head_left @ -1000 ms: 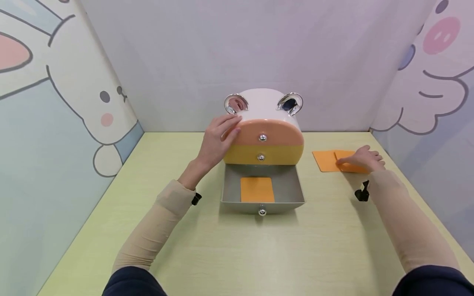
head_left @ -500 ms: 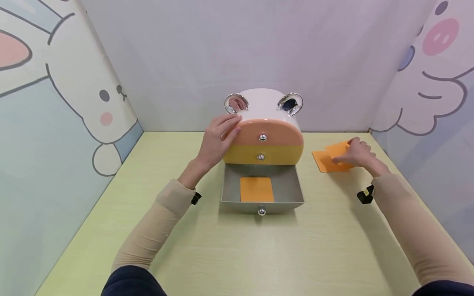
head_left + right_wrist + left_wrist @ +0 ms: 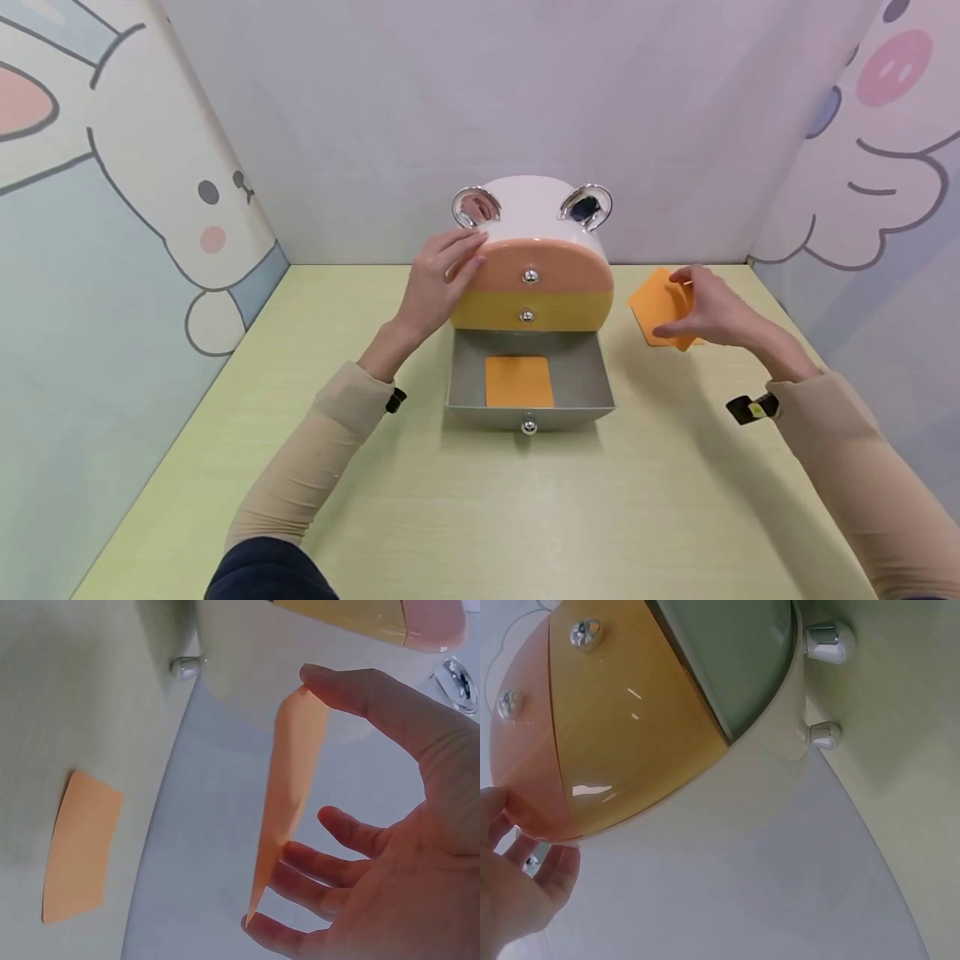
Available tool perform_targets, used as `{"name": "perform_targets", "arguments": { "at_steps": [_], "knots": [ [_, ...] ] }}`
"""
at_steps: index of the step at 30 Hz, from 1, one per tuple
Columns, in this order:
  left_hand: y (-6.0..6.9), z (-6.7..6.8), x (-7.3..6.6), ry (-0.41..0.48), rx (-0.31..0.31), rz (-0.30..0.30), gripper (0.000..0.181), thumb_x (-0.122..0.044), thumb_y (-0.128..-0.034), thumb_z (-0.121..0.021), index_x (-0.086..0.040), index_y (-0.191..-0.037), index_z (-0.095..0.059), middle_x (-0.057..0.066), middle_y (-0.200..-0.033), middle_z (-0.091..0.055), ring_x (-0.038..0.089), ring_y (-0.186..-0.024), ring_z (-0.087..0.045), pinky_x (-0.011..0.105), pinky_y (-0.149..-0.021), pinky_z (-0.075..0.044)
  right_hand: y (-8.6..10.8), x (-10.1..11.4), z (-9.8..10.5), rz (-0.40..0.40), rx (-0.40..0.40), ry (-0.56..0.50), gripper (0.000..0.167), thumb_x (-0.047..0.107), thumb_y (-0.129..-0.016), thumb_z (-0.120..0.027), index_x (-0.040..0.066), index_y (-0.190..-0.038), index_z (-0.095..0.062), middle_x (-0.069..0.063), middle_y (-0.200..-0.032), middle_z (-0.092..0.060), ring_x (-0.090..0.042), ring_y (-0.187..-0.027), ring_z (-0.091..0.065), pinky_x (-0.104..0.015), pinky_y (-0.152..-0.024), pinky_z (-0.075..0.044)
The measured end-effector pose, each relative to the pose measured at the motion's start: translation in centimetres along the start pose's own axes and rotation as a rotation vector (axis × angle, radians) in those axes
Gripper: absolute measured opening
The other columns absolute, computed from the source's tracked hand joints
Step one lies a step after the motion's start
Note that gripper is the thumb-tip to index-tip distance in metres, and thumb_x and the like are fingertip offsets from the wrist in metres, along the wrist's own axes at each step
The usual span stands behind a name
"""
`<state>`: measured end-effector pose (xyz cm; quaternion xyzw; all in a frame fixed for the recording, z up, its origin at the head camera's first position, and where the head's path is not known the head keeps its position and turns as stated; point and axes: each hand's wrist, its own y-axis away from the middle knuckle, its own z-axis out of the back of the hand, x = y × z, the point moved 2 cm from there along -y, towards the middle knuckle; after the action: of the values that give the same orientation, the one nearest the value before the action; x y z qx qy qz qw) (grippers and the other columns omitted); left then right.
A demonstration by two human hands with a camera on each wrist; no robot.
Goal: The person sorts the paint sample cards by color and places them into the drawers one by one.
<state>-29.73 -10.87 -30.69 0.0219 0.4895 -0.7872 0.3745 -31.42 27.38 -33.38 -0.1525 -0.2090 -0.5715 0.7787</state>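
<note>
A small drawer cabinet (image 3: 536,204) with a white top and silver ears stands at the table's middle. Its bottom grey drawer (image 3: 588,375) is pulled out, and a square orange card (image 3: 519,382) lies inside. My left hand (image 3: 437,283) grips the cabinet's upper left edge, thumb on the front of the pink top drawer (image 3: 529,757), fingers around the side. To the right of the cabinet, my right hand (image 3: 712,308) holds a second orange card (image 3: 292,765) by its edges, slightly bent between thumb and fingers. Another orange card (image 3: 82,847) lies on the table below it.
The yellow middle drawer (image 3: 562,311) is closed. Round silver knobs stick out from the drawers, including the low one (image 3: 529,427) toward me. A pale wall (image 3: 375,150) rises behind the table (image 3: 480,508), with printed side panels left and right.
My right hand has lifted one orange card off the one beneath and brought it a little left toward the cabinet. My left hand stays on the cabinet edge.
</note>
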Motion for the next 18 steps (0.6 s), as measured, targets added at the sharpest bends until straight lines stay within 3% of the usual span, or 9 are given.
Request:
{"name": "perform_targets", "arguments": {
  "at_steps": [9,18],
  "knots": [
    [0.1,-0.1,0.1,0.008,-0.016,-0.006,0.032,-0.016,-0.0916,-0.066,-0.006,-0.123,-0.066,0.011,-0.123,-0.065,0.025,-0.117,-0.055,0.036,-0.103,-0.045,2.3,2.7,-0.1,0.170,0.063,0.031,0.069,0.023,-0.067,-0.088,-0.002,-0.117,-0.048,-0.024,-0.130,-0.049,-0.039,-0.114,-0.047,-0.054,-0.095,-0.040],
    [0.1,-0.1,0.1,0.011,-0.026,-0.008,0.032,-0.015,-0.0918,-0.066,-0.006,-0.123,-0.066,0.011,-0.124,-0.065,0.026,-0.117,-0.055,0.036,-0.103,-0.045,3.4,4.6,-0.3,0.303,0.147,0.028,0.058,0.023,-0.066,-0.089,0.008,-0.108,-0.052,-0.018,-0.136,-0.050,-0.037,-0.123,-0.047,-0.053,-0.100,-0.038]
  ]
}}
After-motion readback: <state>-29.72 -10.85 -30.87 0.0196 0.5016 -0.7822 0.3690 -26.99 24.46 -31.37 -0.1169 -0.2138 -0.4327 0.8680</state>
